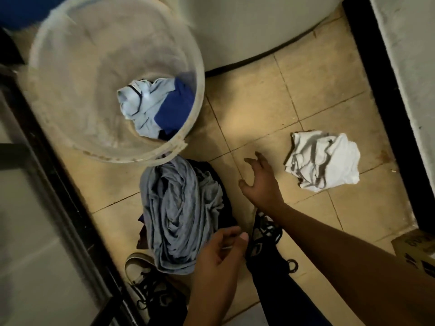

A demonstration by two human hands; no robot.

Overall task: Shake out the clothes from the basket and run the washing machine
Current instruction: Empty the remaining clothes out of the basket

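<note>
While the basket (pixel 70 95) stands up and left with pale and blue garments inside, the grey garment (pixel 181 215) lies heaped on the floor, long axis toward it. Nearer is the left hand (pixel 219 257), fingers loosely curled at its lower edge, contact unclear; right hand (pixel 261 182) hovers spread, empty.

Dark printing is showing on the cardboard box (pixel 416 250) at the lower right corner, but it is lying too blurred and cropped for any word to be read.
</note>
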